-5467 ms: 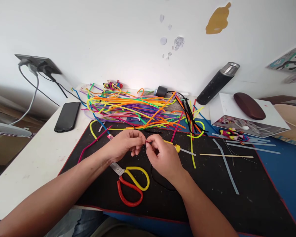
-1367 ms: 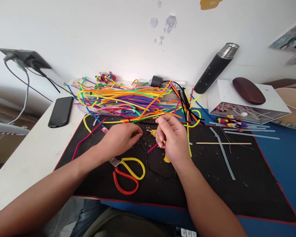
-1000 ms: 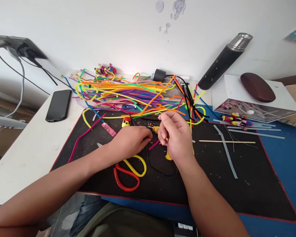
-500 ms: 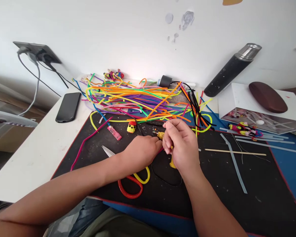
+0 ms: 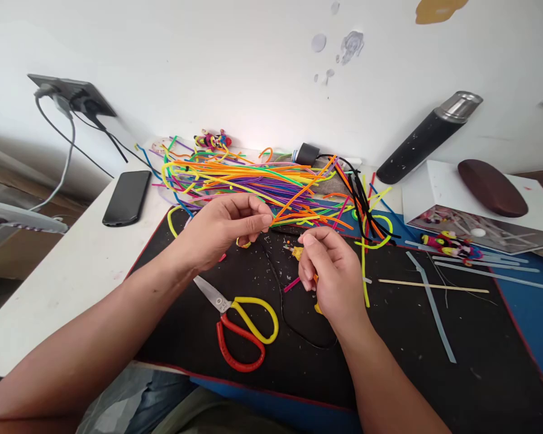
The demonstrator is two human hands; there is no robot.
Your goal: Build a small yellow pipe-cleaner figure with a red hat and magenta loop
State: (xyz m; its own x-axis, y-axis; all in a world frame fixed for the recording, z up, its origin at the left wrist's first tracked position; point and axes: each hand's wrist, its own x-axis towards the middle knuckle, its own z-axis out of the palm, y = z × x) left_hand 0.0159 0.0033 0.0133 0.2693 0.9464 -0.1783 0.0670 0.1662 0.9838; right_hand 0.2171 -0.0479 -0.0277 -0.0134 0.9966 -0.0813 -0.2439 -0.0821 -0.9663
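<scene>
My left hand is raised over the back of the black mat, with thumb and fingers pinched on the end of an orange pipe cleaner at the edge of the coloured pipe cleaner pile. Lower on the mat, my right hand is closed round a small yellow glue gun whose tip points left. A thin black cord trails from it. A short pink piece lies just left of that hand. Red and yellow scissors lie in front of my left hand.
A black phone lies at the left on the white table. A dark flask leans on the wall. At the right, a brown case sits on a white box. Clear glue sticks, a wooden stick and a small figure lie on the mat.
My left hand has lifted from the mat beside my right hand and moved up and back to the pile's edge, uncovering the scissors. My right hand has stayed in place.
</scene>
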